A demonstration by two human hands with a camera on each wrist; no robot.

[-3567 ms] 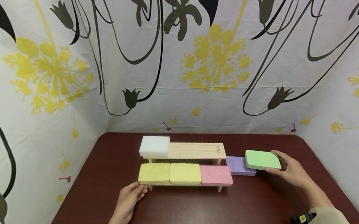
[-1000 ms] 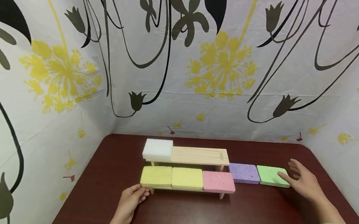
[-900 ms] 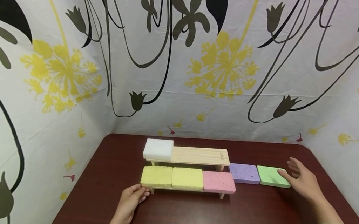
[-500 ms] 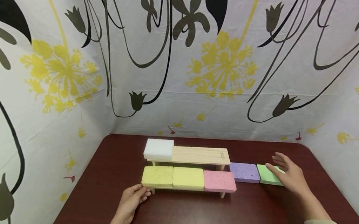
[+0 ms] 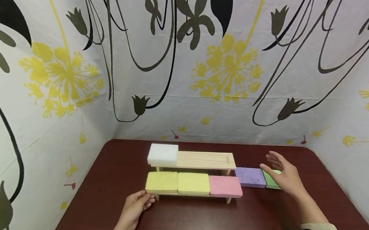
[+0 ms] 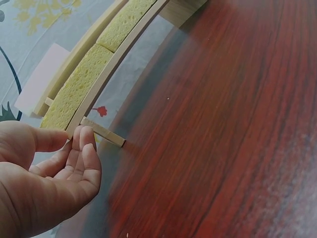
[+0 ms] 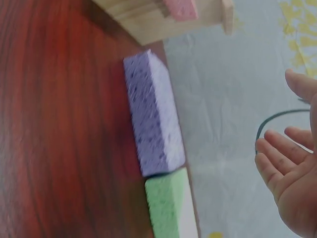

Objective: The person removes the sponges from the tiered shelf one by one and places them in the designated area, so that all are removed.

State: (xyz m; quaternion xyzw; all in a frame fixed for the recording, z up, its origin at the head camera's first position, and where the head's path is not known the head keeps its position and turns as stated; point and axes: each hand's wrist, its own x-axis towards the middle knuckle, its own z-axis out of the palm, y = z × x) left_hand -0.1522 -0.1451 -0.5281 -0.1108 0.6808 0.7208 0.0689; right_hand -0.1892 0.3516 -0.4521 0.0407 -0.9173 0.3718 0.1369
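Observation:
My left hand (image 5: 135, 207) pinches the left end of the front wooden stand (image 6: 104, 79), thumb above and fingers curled below. Along that stand lie two yellow sponges (image 5: 161, 182) and a pink sponge (image 5: 226, 185), side by side. Over on the right, my right hand (image 5: 287, 175) hovers with fingers spread and holds nothing. It covers part of the green sponge (image 5: 270, 181) in the head view. The purple sponge (image 5: 249, 177) lies flat on the table, end to end with the green one; both show in the right wrist view.
Behind the front stand is a second wooden stand (image 5: 204, 159), bearing a white sponge (image 5: 163, 154) on its left end. Both stand on a dark red-brown table (image 5: 186, 223). A patterned cloth (image 5: 175, 76) hangs around the back and sides.
The green sponge, earlier held up by my right hand, now lies on the table beside the purple one. My right hand has let go and moved left. My left hand keeps its hold.

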